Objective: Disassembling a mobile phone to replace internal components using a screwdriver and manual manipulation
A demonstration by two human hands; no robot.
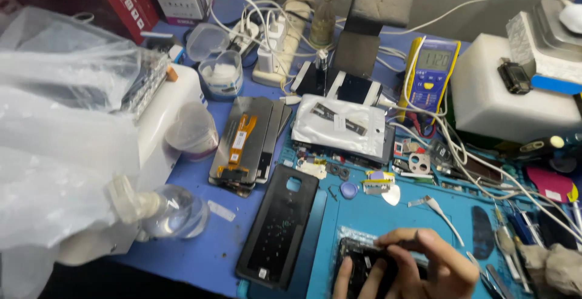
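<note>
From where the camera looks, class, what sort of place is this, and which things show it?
Most likely a phone repair bench: a yellow multimeter, a stack of phone screens and a black phone back cover lie on the blue work mat.

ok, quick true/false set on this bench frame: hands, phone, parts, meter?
1. Both hands are on a dark phone at the bottom edge. True: right hand lies over it, left hand fingers come up from below.
2. The phone lies on a red mat. False: the mat is blue.
3. A black back cover lies left of the hands. True.
4. The yellow multimeter lies beside the clear bottle. False: it is far right; the bottle is left.
5. The display panels stand upright. False: they lie flat, stacked.
</note>
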